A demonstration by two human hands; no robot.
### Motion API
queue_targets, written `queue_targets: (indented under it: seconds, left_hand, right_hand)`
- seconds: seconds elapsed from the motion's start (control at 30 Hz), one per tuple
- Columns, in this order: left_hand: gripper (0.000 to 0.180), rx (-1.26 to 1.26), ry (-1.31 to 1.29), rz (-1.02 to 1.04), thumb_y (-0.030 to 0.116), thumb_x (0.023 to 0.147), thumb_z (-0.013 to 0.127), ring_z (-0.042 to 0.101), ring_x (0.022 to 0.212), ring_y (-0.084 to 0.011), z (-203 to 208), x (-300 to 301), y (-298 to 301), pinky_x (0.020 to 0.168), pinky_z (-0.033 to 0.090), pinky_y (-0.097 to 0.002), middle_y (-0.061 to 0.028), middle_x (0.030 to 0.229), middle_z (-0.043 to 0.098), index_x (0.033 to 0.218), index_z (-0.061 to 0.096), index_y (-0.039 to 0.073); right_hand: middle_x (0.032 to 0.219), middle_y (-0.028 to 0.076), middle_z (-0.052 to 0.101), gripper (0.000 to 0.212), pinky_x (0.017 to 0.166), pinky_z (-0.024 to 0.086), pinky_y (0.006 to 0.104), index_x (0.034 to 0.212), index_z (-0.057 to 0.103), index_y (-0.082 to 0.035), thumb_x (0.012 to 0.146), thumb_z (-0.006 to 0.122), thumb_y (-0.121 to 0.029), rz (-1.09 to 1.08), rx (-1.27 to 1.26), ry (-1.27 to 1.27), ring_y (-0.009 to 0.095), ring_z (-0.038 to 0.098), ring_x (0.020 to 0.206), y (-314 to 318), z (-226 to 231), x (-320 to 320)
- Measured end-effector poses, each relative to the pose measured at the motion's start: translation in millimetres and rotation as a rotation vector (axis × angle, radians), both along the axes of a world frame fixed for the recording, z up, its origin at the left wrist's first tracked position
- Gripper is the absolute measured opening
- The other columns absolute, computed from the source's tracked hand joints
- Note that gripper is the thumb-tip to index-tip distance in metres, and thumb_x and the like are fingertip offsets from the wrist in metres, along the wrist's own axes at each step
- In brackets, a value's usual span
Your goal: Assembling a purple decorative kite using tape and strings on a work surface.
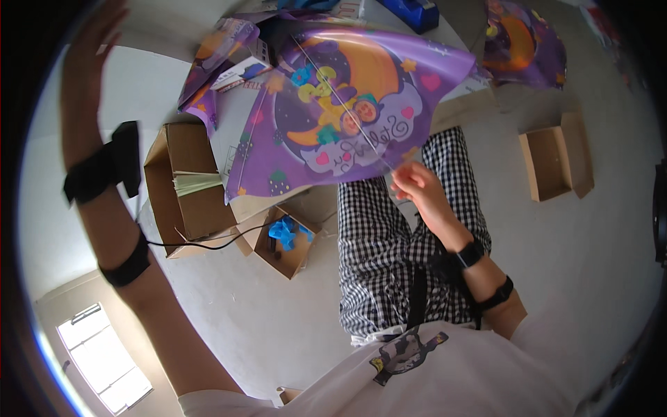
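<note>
1. I see the purple kite [354, 97], printed with a yellow moon and cartoon figures, spread in the centre over the near side of the worktop [448, 32], its near edge hanging just above the checked trousers [372, 250]
2. A thin pale rod [338, 95] runs across it from far left to near right
3. I have the right grip [421, 191] pinched on the rod's near end
4. I find the left grip [101, 22] raised at the far left, well apart from the kite; it is blurred and cut off, so I cannot tell whether it is open or closed
5. To the left I see a cardboard box [205, 212] with pale green sheets [198, 183], and nearer, a small box [297, 258] holding blue plastic [283, 232]
6. Another purple sheet [524, 45] lies far right, beyond an open carton [549, 165]
</note>
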State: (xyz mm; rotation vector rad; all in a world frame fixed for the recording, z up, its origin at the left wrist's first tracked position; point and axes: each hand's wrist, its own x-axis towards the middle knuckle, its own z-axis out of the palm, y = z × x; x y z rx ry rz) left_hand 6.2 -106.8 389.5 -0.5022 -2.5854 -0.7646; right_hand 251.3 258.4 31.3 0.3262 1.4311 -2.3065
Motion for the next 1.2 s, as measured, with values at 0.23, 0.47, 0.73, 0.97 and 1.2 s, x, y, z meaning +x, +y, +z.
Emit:
queue_targets:
  seconds: [0.23,0.47,0.73,0.97,1.2]
  left_hand:
    - [0.024,0.607,-0.45,0.13,0.024,0.091,0.065,0.065,0.097,-0.0108,-199,-73,66,0.08,0.048,-0.0241,-0.0004,0.105,0.069,0.112,0.066,0.012]
    - [0.022,0.643,-0.554,0.119,0.021,0.092,0.065,0.065,0.089,-0.0103,-325,-110,100,0.072,0.047,-0.0231,-0.001,0.096,0.069,0.109,0.063,0.008]
    - [0.021,0.302,-0.183,0.43,0.016,0.084,0.054,0.064,0.093,-0.0423,-414,-177,50,0.081,0.05,-0.0453,-0.0238,0.093,0.067,0.095,0.063,0.0]
    - [0.026,-0.868,0.169,0.457,0.016,0.084,0.048,0.066,0.088,-0.0341,-455,-254,-11,0.078,0.052,-0.0474,-0.0253,0.097,0.066,0.081,0.07,0.001]
    - [0.026,-0.106,-0.14,0.378,0.015,0.084,0.048,0.066,0.088,-0.034,-419,-209,15,0.078,0.052,-0.047,-0.0248,0.097,0.066,0.082,0.07,0.001]
  right_hand:
    - [0.087,0.002,0.061,0.015,0.067,0.048,0.0243,0.105,0.056,-0.005,0.092,0.063,-0.007,-0.129,0.129,-0.138,0.009,0.059,0.075,53,-8,43]
    - [0.087,0.002,0.06,0.019,0.07,0.048,0.0246,0.102,0.05,-0.006,0.09,0.065,-0.006,-0.191,0.404,-0.284,0.01,0.058,0.078,75,14,48]
    - [0.09,0.001,0.053,0.019,0.077,0.047,0.024,0.098,0.048,-0.006,0.09,0.064,-0.002,-0.135,0.136,-0.223,0.01,0.057,0.083,28,35,9]
    - [0.088,0.001,0.054,0.018,0.075,0.048,0.0248,0.095,0.048,-0.006,0.09,0.065,-0.002,-0.129,0.139,-0.199,0.011,0.058,0.081,-11,19,-27]
    - [0.09,0.004,0.057,0.02,0.077,0.05,0.0246,0.099,0.049,-0.004,0.089,0.065,-0.001,-0.165,0.146,-0.213,0.012,0.06,0.084,-31,0,-47]
